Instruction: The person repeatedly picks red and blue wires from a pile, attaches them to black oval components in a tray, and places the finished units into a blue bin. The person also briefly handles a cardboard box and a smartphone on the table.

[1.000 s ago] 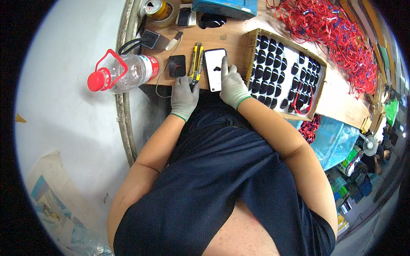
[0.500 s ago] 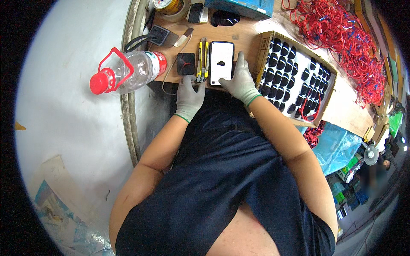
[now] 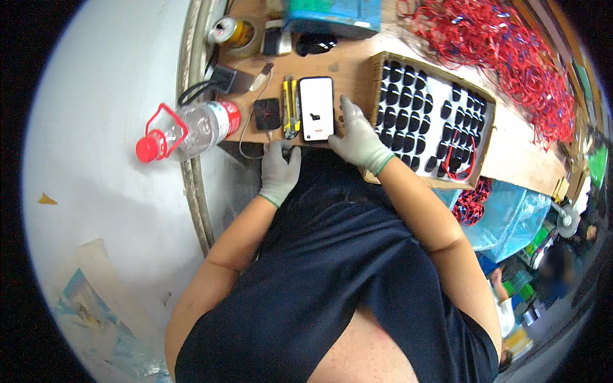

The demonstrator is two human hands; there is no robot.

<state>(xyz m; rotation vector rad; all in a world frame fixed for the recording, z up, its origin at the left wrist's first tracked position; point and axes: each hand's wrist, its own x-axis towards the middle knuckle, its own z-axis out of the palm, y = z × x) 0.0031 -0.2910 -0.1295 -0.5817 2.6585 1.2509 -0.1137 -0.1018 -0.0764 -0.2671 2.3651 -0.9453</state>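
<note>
On the wooden table in front of me a smartphone (image 3: 317, 105) lies flat, its screen lit white with a small dark shape on it. My right hand (image 3: 359, 142), in a pale glove with a green cuff, rests at the phone's lower right corner. Its thumb reaches toward that corner and its fingers are apart, holding nothing. My left hand (image 3: 281, 171), gloved alike, is at the table's near edge just below a small black square device (image 3: 267, 114). Its thumb stands away from its fingers. Between device and phone lies a yellow utility knife (image 3: 291, 108).
Right of the phone stands a cardboard tray (image 3: 490, 137) holding rows of dark lenses. Beyond it lies a heap of red cords (image 3: 504, 64). A clear bottle with a red cap (image 3: 148, 149) is at the left. A blue box (image 3: 338, 18) and a can (image 3: 231, 32) stand behind.
The whole view has shifted, so the table's things sit lower and further left. My right thumb has drawn back from over the phone's screen to its corner.
</note>
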